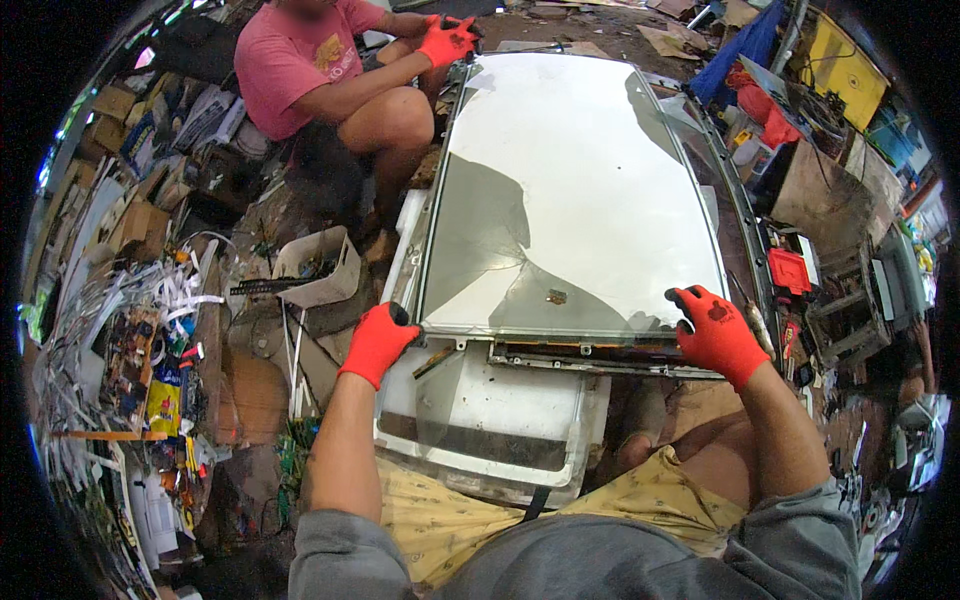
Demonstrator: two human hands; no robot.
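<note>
A large flat TV screen panel (590, 160) lies in front of me, white with grey patches and cracks spreading from a point near its left side. A thin metal rim runs round it. My left hand (380, 345), in a red glove with dark fingertips, is closed on its near left corner. At the near right corner, my right hand (718, 335), gloved alike, has its fingers curled over the edge. Across from me, a crouching person in a pink shirt has red-gloved hands (448, 42) at the far left corner. What lies under the panel is mostly hidden.
White plastic casing (480, 395) shows below the panel's near edge. To the left stand a whitish bin (318, 268) with dark parts and a heap of scrap strips (170, 300). A red case (789, 270), a wooden board (825, 205) and a yellow panel (846, 70) are at right.
</note>
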